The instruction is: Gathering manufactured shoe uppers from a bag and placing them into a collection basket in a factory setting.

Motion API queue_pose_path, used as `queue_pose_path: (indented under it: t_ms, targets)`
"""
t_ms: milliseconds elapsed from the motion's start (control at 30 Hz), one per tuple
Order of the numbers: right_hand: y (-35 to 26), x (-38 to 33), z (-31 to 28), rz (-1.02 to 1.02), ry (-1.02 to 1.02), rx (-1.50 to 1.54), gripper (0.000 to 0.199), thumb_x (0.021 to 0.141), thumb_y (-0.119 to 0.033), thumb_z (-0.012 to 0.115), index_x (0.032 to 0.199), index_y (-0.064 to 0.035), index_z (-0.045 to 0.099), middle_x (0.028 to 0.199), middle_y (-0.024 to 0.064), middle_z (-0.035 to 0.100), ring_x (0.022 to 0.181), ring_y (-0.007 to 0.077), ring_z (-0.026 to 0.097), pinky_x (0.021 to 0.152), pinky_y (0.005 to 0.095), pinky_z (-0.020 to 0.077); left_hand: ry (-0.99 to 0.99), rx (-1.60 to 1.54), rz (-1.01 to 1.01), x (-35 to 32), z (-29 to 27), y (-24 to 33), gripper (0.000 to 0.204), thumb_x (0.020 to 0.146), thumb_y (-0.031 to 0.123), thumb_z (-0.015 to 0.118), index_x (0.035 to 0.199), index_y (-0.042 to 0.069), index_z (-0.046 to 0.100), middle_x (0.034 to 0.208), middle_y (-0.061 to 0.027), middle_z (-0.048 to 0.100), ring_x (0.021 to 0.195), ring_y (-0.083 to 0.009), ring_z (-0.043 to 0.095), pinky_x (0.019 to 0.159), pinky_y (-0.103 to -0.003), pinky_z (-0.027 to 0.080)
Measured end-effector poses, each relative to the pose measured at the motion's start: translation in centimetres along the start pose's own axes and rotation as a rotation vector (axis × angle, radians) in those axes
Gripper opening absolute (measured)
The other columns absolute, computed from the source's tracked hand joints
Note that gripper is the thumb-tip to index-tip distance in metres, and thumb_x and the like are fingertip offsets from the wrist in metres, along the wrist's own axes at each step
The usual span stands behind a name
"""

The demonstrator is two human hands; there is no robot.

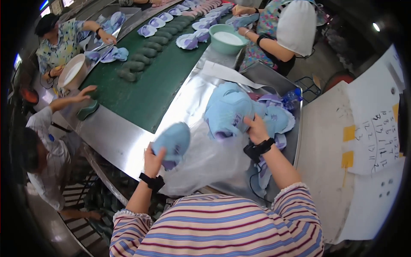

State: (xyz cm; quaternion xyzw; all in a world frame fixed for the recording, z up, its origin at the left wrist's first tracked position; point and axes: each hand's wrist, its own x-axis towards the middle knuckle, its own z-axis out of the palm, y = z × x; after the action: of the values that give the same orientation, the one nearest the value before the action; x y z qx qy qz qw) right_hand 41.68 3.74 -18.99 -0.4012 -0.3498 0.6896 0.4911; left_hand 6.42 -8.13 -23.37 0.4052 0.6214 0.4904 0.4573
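My left hand is closed round a light-blue shoe upper with a purple part at its lower end, held up over the metal table; it is slightly blurred. To its right, my right hand grips the edge of a light-blue shoe upper with a dark printed mark, lying on a pile. Under and beside that hand, more blue and purple shoe uppers with pale frilled edges are heaped in a metal tray. How many layers my right fingers hold is hidden. Both wrists carry black bands.
A green conveyor belt carries rows of dark green shoe-shaped pieces and blue-purple uppers. A green basin stands by a co-worker in a white cap. A beige basin and two people are at left. A white board rises at right.
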Motion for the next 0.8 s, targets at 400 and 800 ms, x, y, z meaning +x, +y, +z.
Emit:
queue_pose_path:
  t_ms: [400,800]
  targets:
    - [0.9,0.1,2.9,-0.271,-0.26,-0.135,0.045,0.072,-0.004,0.068,0.113,-0.006,0.048,0.105,0.001,0.057,0.093,0.0121,0.053,0.085,0.0267,0.0403,-0.711,0.113,0.246,6.3,5.1,6.0,0.054,0.082,0.031,0.057,0.125,0.004,0.039,0.129,-0.012,0.033,0.107,-0.022,0.043,0.098,-0.034,0.027]
    - [0.6,0.4,7.2,-0.249,0.045,0.054,0.04,0.079,-0.008,0.062,0.116,-0.0068,0.045,0.108,0.0057,0.054,0.098,0.0175,0.051,0.086,0.0302,0.041,-0.328,0.061,0.161,5.7,6.9,7.4,0.029,0.075,0.01,0.063,0.099,-0.003,0.057,0.088,-0.0079,0.063,0.079,-0.014,0.057,0.073,-0.028,0.045]
